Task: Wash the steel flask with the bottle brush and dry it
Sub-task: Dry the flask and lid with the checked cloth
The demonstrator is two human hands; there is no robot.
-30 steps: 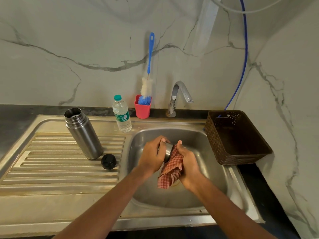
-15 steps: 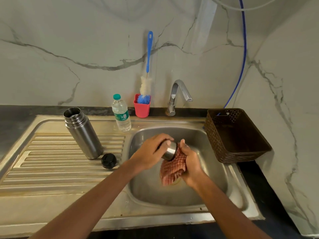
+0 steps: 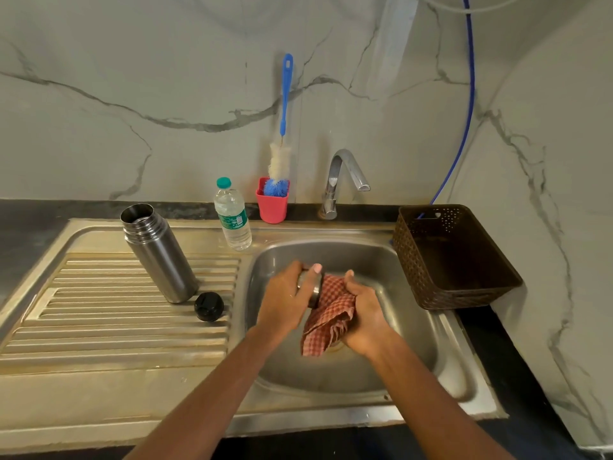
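The steel flask (image 3: 158,252) stands upright and uncapped on the draining board, its black stopper (image 3: 209,306) lying beside its base. Over the sink basin (image 3: 408,327), my left hand (image 3: 287,302) grips the flask's small steel cup lid (image 3: 314,290). My right hand (image 3: 363,315) presses a red checked cloth (image 3: 328,318) against that lid's open end; the cloth's tail hangs down. The blue-handled bottle brush (image 3: 282,144) stands head down in a red cup (image 3: 272,204) at the back wall.
A plastic water bottle (image 3: 233,215) stands left of the red cup. The tap (image 3: 341,179) arches over the basin, with no water running. A brown perforated basket (image 3: 454,257) sits on the counter right of the sink. A blue hose (image 3: 467,111) runs down the wall.
Both hands have shifted slightly while turning the cup lid against the cloth; the left hand's grip has rotated over the lid. The flask, stopper and brush have not moved.
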